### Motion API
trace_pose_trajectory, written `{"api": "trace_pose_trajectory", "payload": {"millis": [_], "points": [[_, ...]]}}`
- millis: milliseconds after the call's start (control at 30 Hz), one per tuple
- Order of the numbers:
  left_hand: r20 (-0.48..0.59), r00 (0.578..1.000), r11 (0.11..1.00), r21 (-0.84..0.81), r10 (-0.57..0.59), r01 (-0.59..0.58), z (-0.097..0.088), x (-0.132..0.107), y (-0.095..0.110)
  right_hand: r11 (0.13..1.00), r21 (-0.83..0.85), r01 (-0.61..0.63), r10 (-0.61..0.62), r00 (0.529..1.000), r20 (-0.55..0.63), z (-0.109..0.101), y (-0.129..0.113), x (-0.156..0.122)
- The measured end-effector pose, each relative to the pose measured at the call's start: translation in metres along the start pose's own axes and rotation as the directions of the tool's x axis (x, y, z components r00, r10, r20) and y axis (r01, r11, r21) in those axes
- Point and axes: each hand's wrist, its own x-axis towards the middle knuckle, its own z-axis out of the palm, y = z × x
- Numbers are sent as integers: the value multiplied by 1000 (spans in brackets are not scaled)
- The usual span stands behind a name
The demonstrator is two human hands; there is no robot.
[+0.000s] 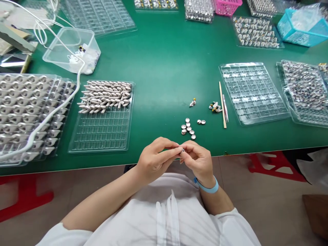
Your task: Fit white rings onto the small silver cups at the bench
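My left hand (159, 159) and my right hand (198, 160) meet at the table's front edge, fingertips pinched together. Between them is a small metallic part (182, 150), mostly covered by the fingers. Just beyond the hands lie several small round silver caps (189, 128) in a loose cluster, with a pair of caps (201, 122) to the right. Farther off rests a small white piece with a yellow tip (193, 102). A little pile of similar white pieces (215, 107) sits beside a wooden stick (222, 105) and tweezers (225, 108).
At left, a clear tray (99, 133) holds rows of grey metal parts (105, 95), near stacked trays of larger shells (23, 112). A white cable (58, 106) crosses them. A clear tray (256, 92) and a tray of silver parts (304, 85) are at right. Behind stands a blue basket (294, 32).
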Motion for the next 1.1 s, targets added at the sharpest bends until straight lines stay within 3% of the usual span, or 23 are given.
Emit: {"api": "trace_pose_trajectory", "payload": {"millis": [467, 867, 1100], "points": [[-9, 1000, 1000, -7, -17, 17, -2, -3, -3, 998, 39, 38, -41, 997, 67, -7, 0, -7], [-4, 1000, 999, -45, -28, 28, -4, -2, 1, 992, 122, -31, 25, 998, 52, -4, 4, -3], [-28, 999, 998, -44, -42, 41, -2, -7, -1, 996, 67, -59, 56, 997, 47, -5, 6, -3]]}}
